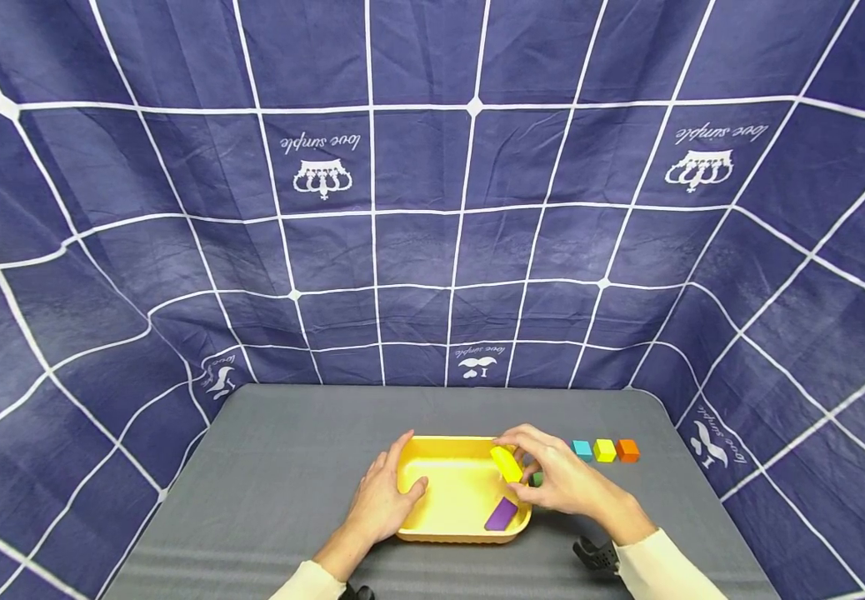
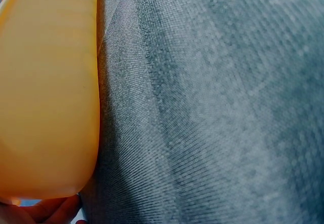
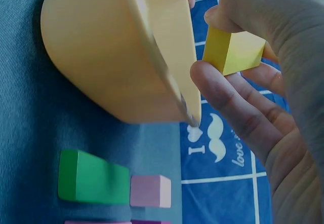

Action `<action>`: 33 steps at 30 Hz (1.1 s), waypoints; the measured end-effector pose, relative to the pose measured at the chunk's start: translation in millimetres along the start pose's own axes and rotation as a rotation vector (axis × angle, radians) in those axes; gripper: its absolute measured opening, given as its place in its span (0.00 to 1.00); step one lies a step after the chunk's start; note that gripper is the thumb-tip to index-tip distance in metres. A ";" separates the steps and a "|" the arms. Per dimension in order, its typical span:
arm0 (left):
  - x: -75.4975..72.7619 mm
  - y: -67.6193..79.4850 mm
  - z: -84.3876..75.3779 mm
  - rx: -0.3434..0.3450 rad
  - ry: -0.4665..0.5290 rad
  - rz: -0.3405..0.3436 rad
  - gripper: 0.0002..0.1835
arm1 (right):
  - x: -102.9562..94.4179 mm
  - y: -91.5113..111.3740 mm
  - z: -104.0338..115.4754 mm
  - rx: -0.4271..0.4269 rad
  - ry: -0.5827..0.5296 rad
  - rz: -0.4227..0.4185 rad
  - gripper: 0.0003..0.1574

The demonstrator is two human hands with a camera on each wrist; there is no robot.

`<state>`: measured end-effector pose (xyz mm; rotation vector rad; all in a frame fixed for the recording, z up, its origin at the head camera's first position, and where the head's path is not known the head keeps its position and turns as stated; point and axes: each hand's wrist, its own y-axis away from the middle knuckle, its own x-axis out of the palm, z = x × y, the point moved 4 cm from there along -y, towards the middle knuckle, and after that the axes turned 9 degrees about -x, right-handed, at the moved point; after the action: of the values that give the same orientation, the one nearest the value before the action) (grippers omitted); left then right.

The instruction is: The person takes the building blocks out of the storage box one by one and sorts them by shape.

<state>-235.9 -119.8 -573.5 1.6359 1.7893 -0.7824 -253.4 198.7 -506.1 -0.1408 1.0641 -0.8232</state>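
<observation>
A yellow rectangular plastic container stands on the grey table. My left hand holds its left side, thumb over the rim and fingers along the outside. In the left wrist view the container's wall hides most of that hand. My right hand pinches a yellow block between thumb and fingers, tilted above the container's right side. The right wrist view shows this yellow block just off the rim. Inside the container, at the near right corner, lies a purple block.
Right of the container sit a green block and a pink block, end to end. A blue cube, a yellow cube and an orange cube form a row further right. A blue checked cloth hangs behind.
</observation>
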 end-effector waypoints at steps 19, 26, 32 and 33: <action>-2.0 0.3 -2.3 0.008 0.004 -0.006 0.46 | -25.3 32.3 -9.5 -0.032 0.146 -0.130 0.41; -2.2 1.2 -2.0 0.006 0.003 0.004 0.47 | -33.9 43.2 -10.2 -0.035 0.243 -0.159 0.41; -1.6 -0.5 -1.9 0.006 0.003 -0.002 0.47 | -40.5 55.2 -13.7 -0.048 0.315 -0.189 0.41; -1.4 -0.8 -1.9 0.005 0.003 -0.004 0.47 | -41.8 57.9 -14.5 -0.038 0.328 -0.188 0.41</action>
<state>-236.7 -119.3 -571.2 1.6379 1.7943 -0.7869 -244.0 270.7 -511.0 -0.1422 1.3905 -1.0191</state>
